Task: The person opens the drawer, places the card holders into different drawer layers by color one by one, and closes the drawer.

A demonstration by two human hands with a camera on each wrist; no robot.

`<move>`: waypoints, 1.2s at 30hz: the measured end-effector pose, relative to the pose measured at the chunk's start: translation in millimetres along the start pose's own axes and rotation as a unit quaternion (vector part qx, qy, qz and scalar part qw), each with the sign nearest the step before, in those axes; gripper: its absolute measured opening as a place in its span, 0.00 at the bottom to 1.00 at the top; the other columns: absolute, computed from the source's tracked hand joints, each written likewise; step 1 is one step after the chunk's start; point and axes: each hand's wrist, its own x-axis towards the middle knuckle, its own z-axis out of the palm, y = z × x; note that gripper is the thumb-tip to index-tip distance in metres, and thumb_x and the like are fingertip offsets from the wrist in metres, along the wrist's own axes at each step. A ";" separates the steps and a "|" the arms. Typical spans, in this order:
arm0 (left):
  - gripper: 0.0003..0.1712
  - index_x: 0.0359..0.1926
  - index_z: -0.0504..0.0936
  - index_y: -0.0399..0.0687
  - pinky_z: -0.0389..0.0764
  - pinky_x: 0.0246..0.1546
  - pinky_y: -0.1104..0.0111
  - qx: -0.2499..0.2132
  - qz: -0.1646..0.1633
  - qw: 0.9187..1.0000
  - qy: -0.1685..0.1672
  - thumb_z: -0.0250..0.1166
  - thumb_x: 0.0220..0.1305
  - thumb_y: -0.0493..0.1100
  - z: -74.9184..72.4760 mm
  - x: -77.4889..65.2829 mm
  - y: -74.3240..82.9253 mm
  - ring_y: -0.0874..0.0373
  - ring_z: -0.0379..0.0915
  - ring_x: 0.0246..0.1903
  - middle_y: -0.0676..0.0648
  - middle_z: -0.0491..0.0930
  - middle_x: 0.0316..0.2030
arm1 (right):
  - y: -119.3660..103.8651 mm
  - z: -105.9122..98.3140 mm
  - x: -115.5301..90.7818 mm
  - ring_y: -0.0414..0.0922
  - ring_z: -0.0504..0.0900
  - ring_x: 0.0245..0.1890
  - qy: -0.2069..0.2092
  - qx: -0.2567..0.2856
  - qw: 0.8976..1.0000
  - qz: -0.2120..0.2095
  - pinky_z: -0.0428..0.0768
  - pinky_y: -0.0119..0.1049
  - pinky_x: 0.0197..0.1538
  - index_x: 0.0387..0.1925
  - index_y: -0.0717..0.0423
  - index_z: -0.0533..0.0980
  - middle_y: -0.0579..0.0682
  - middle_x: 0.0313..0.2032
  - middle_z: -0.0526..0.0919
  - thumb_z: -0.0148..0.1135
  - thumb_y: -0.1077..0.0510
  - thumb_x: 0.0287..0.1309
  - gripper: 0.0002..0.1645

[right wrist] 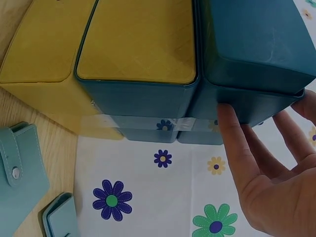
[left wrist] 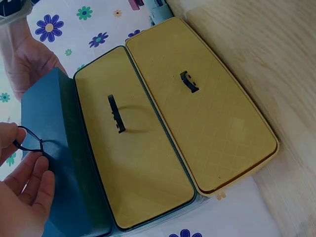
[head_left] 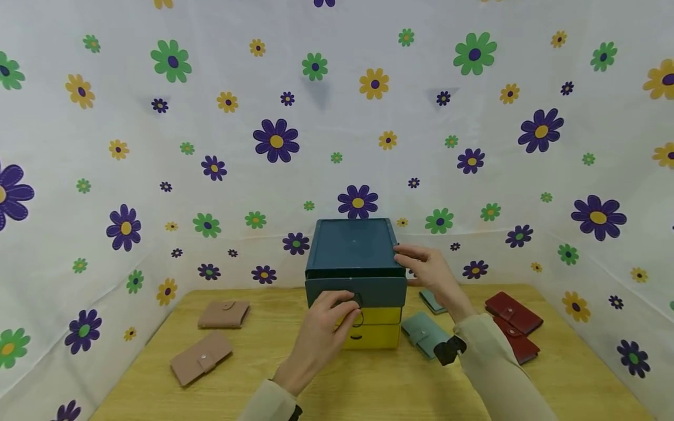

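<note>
A small drawer unit (head_left: 353, 242) stands at the back middle of the table, with a teal top and two yellow drawer fronts (left wrist: 133, 138) below. Its teal top drawer (head_left: 326, 286) juts forward, partly out of its casing. On that drawer's front, my left hand (head_left: 316, 336) pinches a black loop handle (left wrist: 41, 144) between thumb and finger. My right hand (head_left: 434, 275) rests against the right side of the teal casing, fingers extended and spread, as the right wrist view shows. What lies inside the drawer is hidden.
Two pinkish-brown wallets (head_left: 223, 314) lie on the left of the table (head_left: 253, 374). Right of the drawers are two light teal wallets (head_left: 423, 330), one partly behind my right arm. Farther right, two dark red wallets (head_left: 513, 310) overlap. Flowered cloth (head_left: 337, 117) surrounds the table's back and sides.
</note>
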 end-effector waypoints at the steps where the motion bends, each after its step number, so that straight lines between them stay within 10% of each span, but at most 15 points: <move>1: 0.08 0.39 0.89 0.48 0.84 0.47 0.65 0.000 0.002 1.000 0.001 0.71 0.58 0.37 -0.8 -1.1 1.2 0.56 0.77 0.47 0.49 0.83 0.45 | -0.1 -0.2 0.1 0.57 0.69 0.67 -0.001 -0.002 1.000 0.000 0.80 0.52 0.58 0.68 0.51 0.70 0.57 0.69 0.68 0.56 0.47 0.70 0.29; 36: 0.05 0.36 0.89 0.50 0.84 0.45 0.72 0.029 0.040 0.997 -0.051 0.72 0.56 0.38 -23.4 -21.1 22.9 0.61 0.79 0.45 0.51 0.82 0.42 | 1.9 1.2 -0.4 0.61 0.70 0.66 0.005 0.001 1.000 0.003 0.81 0.56 0.53 0.68 0.51 0.70 0.60 0.68 0.70 0.57 0.46 0.69 0.30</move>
